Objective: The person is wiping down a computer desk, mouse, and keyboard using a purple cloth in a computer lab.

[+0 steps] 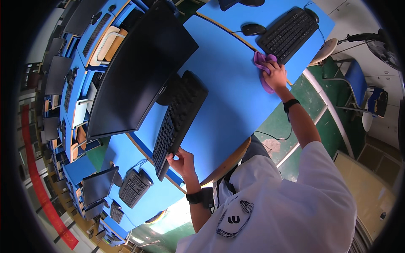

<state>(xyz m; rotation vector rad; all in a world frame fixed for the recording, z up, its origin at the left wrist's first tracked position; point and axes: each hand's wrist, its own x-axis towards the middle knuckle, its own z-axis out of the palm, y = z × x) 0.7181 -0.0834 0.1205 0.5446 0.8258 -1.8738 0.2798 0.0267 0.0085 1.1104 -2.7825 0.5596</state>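
Note:
My left hand (183, 164) pinches the near end of a black keyboard (175, 122), which is tilted up beside the base of a large black monitor (137, 71). At the far end of the keyboard, a dark mouse seems to rest against it, though the two are hard to tell apart. My right hand (276, 76) is closed over a purple cloth (259, 60) and presses it on the blue desk (236, 92) near its right edge. Just beyond the cloth lies a second black keyboard (289, 36), with a black mouse (253, 29) to its left.
Further left stand another monitor (100, 185) and a keyboard (135, 188) on the adjoining blue desk. Rows of desks with monitors fill the far left. A blue chair (356, 82) and a black fan (382, 52) are at the right. A cable (280, 138) hangs below my right wrist.

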